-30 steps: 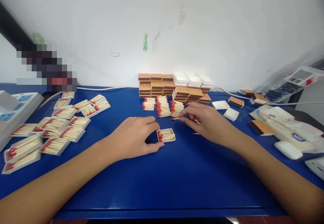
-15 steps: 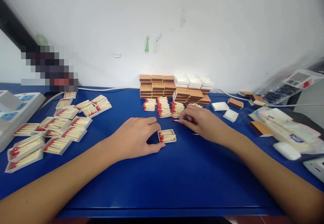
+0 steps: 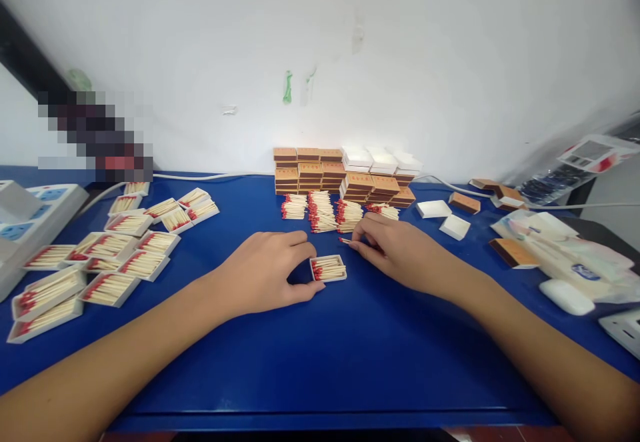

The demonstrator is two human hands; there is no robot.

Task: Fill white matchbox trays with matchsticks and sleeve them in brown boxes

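Steadying a small matchbox tray (image 3: 334, 279) with the left hand (image 3: 270, 269) while the right hand (image 3: 400, 252) pinches a match (image 3: 343, 240).

Thumb and forefinger of the left hand curve around the tray's left end, holding it lightly; the tray sits in the middle of the blue table (image 3: 320, 355), partly filled with matches, their red heads toward the left. Just far and right of it, the right hand grips the match between thumb and fingers, its red head jutting left. Four loose match piles (image 3: 321, 212) lie beyond, near stacked matchboxes (image 3: 310, 172) against the wall (image 3: 200, 42). Filled trays (image 3: 129, 293) spread at left; two white trays (image 3: 433, 209) and a soft packet (image 3: 560, 255) lie at right.
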